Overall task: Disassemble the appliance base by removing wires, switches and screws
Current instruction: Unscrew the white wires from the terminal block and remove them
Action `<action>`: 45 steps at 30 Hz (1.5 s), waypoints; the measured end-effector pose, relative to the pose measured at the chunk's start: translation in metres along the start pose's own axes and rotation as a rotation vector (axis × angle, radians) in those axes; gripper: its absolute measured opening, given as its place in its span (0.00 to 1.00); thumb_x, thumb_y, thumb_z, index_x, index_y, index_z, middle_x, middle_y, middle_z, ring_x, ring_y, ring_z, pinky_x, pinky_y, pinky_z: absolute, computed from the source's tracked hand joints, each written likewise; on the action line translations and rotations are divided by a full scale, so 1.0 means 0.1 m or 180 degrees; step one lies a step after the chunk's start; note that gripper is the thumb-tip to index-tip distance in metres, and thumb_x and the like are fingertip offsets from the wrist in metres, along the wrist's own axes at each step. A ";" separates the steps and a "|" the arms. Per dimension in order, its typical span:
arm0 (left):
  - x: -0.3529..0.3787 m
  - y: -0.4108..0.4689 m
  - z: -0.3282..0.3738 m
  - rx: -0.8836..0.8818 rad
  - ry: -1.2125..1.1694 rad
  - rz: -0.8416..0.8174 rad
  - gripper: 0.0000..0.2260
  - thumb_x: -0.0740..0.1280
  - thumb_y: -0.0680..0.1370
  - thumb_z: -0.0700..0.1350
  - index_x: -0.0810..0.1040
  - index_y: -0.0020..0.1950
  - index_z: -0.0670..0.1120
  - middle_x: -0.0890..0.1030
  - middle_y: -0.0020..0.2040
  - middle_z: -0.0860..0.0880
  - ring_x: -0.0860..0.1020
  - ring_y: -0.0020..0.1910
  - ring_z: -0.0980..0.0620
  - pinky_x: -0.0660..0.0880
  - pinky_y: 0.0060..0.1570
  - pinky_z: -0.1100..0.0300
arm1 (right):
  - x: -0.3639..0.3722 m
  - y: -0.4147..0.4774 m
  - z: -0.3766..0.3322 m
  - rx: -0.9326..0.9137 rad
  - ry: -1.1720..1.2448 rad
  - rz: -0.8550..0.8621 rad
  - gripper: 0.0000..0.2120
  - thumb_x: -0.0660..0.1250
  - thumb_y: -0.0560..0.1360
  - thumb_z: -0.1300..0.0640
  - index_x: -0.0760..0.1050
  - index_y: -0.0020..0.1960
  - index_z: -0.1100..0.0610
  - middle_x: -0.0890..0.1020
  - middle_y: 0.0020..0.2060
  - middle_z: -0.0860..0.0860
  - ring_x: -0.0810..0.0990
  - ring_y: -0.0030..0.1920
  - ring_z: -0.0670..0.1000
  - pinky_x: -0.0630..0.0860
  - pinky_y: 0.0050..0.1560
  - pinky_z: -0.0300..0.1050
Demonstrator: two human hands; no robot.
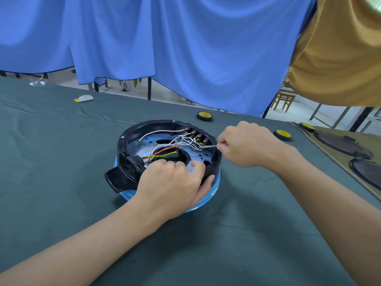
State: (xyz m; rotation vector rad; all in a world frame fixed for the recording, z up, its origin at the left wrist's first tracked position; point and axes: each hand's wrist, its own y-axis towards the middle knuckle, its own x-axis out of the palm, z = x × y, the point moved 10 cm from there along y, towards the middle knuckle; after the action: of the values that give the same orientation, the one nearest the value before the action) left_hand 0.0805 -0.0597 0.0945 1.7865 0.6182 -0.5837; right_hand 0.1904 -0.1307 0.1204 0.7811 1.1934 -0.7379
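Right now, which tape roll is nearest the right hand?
The middle roll, just right of the right hand; the other two lie farther, one behind the base, one far right.

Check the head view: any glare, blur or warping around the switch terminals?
Head view: light even, a pale sheen on the metal plate inside the round black plastic appliance base; brass switch terminals and white wires sharp; thin grey strand pinched by the right hand slightly soft; wide-angle warp bows the dark green cloth at its far edge; ochre fabric, top right, blurred.
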 end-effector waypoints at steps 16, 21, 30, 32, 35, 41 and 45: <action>0.02 -0.01 -0.03 0.0023 0.0110 0.0049 0.18 0.61 0.77 0.57 0.81 0.39 0.45 0.68 0.20 0.49 0.67 0.18 0.49 0.57 0.26 0.62 | -0.23 0.07 0.35 0.0143 0.1611 0.0550 0.02 0.70 0.74 0.51 0.79 0.43 0.48 0.79 0.38 0.47 0.73 0.42 0.51 0.67 0.34 0.40; 0.04 -0.01 -0.03 0.0041 0.0158 0.0071 0.19 0.61 0.77 0.57 0.81 0.40 0.45 0.68 0.20 0.49 0.67 0.18 0.49 0.60 0.24 0.62 | -0.25 0.12 0.38 0.0162 0.1882 0.0832 0.07 0.70 0.74 0.50 0.79 0.37 0.44 0.77 0.30 0.46 0.68 0.42 0.53 0.67 0.34 0.41; 0.05 -0.01 -0.02 0.0034 0.0176 0.0035 0.19 0.60 0.78 0.58 0.80 0.39 0.45 0.67 0.20 0.49 0.67 0.18 0.49 0.60 0.24 0.62 | -0.17 0.17 0.32 0.0016 0.1699 0.0811 0.09 0.69 0.74 0.52 0.78 0.35 0.43 0.74 0.20 0.35 0.72 0.29 0.35 0.67 0.29 0.27; 0.05 -0.01 -0.03 0.0035 0.0185 0.0022 0.19 0.60 0.78 0.58 0.79 0.38 0.45 0.67 0.20 0.49 0.67 0.18 0.48 0.60 0.24 0.61 | -0.17 0.17 0.31 0.0005 0.1663 0.0841 0.09 0.70 0.74 0.52 0.79 0.36 0.44 0.72 0.20 0.42 0.72 0.29 0.34 0.65 0.28 0.26; 0.05 -0.01 -0.03 0.0040 0.0186 0.0017 0.19 0.61 0.78 0.58 0.79 0.39 0.45 0.67 0.20 0.49 0.67 0.18 0.49 0.59 0.25 0.62 | -0.17 0.16 0.32 0.0030 0.1581 0.0834 0.06 0.70 0.75 0.52 0.83 0.39 0.47 0.72 0.25 0.41 0.72 0.29 0.42 0.64 0.27 0.27; 0.05 0.01 -0.03 0.0035 0.0215 -0.0011 0.19 0.61 0.78 0.58 0.79 0.38 0.45 0.67 0.20 0.49 0.67 0.18 0.49 0.57 0.25 0.62 | -0.17 0.18 0.25 -0.0019 0.1381 0.0706 0.06 0.69 0.76 0.53 0.84 0.43 0.49 0.77 0.30 0.45 0.68 0.32 0.46 0.64 0.30 0.35; 0.04 0.01 -0.03 0.0021 0.0178 -0.0050 0.19 0.61 0.78 0.57 0.80 0.39 0.45 0.68 0.20 0.49 0.67 0.18 0.49 0.56 0.27 0.62 | -0.19 0.25 0.29 0.0109 0.1555 0.0460 0.07 0.69 0.75 0.55 0.84 0.41 0.48 0.78 0.27 0.43 0.72 0.34 0.44 0.67 0.32 0.35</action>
State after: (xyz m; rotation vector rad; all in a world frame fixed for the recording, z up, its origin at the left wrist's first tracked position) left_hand 0.0848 -0.0568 0.0932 1.8106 0.6700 -0.5484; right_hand 0.2226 -0.1401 0.1472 1.1037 1.5425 -0.4589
